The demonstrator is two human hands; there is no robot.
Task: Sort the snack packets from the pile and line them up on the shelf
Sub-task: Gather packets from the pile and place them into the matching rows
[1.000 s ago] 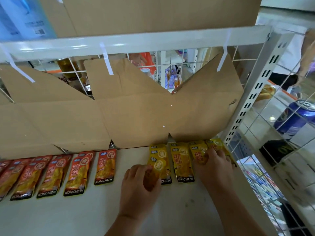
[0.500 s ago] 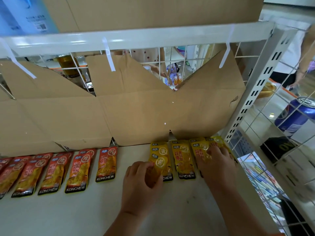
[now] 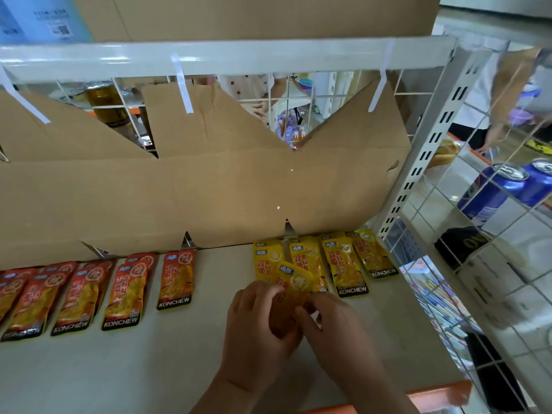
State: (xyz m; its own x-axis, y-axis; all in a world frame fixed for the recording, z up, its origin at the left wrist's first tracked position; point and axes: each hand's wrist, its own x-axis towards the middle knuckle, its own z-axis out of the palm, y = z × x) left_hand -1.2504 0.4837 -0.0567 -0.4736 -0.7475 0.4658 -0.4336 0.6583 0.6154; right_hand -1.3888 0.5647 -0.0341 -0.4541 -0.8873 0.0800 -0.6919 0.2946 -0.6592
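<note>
While left hand [image 3: 257, 333] and right hand [image 3: 331, 327] fingers [image 3: 264, 294] clamp yellow packet [image 3: 294, 280], cardboard [image 3: 209, 189] behind

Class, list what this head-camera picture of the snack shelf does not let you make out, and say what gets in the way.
- Head view: lower half of the held yellow packet, and whether more lie under it: the left hand and right hand cover it.
- Head view: where the row of red packets ends: cut off by the left edge.
- Head view: the pile: outside the frame.

Cardboard sheet [image 3: 209, 189] upright at back; two blue cans [image 3: 490, 192] at right.
</note>
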